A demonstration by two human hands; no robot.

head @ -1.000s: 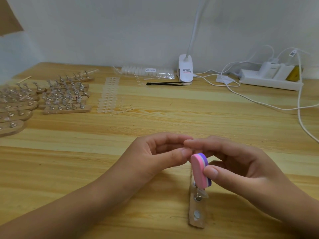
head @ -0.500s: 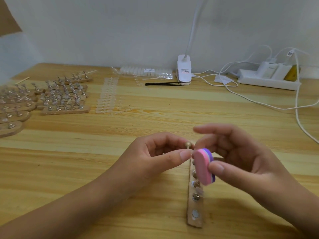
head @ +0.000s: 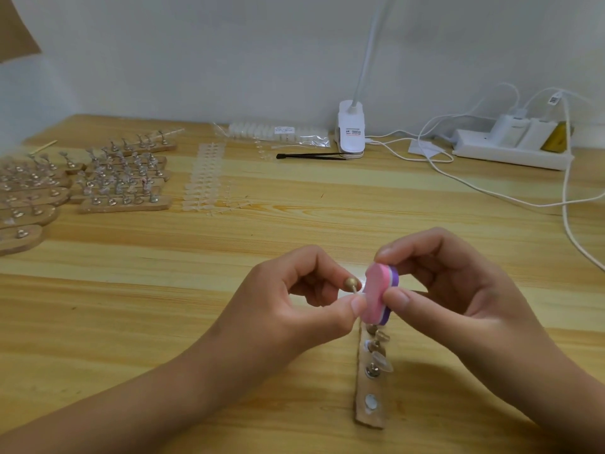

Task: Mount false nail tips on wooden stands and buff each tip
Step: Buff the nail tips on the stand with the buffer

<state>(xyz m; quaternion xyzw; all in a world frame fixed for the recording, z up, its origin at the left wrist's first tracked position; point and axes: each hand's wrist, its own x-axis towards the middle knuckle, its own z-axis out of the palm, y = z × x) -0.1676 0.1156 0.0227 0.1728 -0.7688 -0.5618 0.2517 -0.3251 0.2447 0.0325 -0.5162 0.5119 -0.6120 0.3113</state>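
My left hand (head: pixel 294 303) pinches a small metal peg (head: pixel 353 285) with a clear nail tip, its gold base pointing up. My right hand (head: pixel 445 290) grips a pink and purple buffer block (head: pixel 379 293) between thumb and fingers and holds its pink face against the tip. The tip itself is mostly hidden behind the buffer and my thumb. Below my hands a narrow wooden stand (head: pixel 371 381) lies on the table (head: pixel 229 257) with pegs carrying clear tips and one bare magnet socket near its front end.
Several wooden stands (head: pixel 124 178) filled with pegged tips crowd the back left. Strips of loose nail tips (head: pixel 204 181), a bagged tip pack (head: pixel 278 132), black tweezers (head: pixel 311 155) and a white clip lamp (head: pixel 351 129) sit at the back. A power strip (head: pixel 510 149) and white cables (head: pixel 491 194) lie right.
My left hand has lifted the peg off the stand and turned it base-up. My right hand has raised the buffer from the stand to the peg's tip.
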